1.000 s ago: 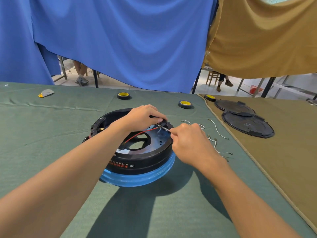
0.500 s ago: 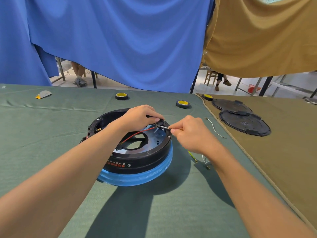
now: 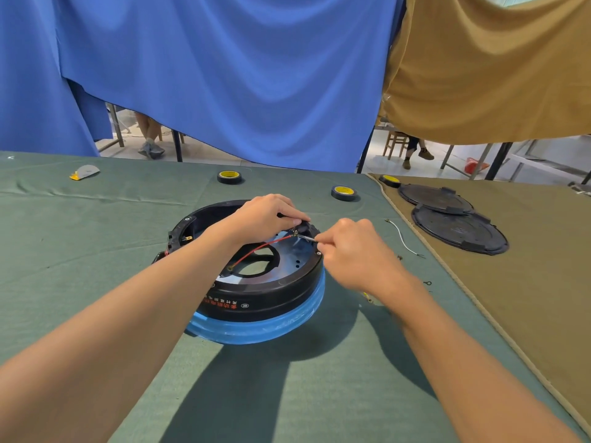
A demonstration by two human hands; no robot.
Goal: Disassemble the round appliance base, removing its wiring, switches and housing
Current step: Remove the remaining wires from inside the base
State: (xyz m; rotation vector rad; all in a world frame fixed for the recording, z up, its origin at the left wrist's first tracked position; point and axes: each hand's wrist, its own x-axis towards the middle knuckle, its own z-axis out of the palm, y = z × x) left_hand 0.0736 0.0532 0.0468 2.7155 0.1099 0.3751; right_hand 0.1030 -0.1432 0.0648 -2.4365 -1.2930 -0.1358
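The left hand (image 3: pixel 267 215) grips the far rim of the round base (image 3: pixel 268 297), while the right hand (image 3: pixel 353 247) just beside it pinches a thin silvery rod (image 3: pixel 306 238) at the end of the red wire (image 3: pixel 259 247).

Only print in view is on the round appliance base (image 3: pixel 271 298): one printed line (image 3: pixel 222 304) runs along its black outer side wall, on the side facing the near edge of the worktop (image 3: pixel 96 251). Left part is red, right part white. It looks like Chinese script, upside down from here and too blurred to read. Just right of it on the same wall sits a small white oval mark (image 3: pixel 245 306), contents not resolvable. The tape rolls (image 3: pixel 229 176) (image 3: pixel 343 192) (image 3: pixel 389 180) toward the far edge carry yellow labels with dark specks of print, illegible. No brand or number can be read.
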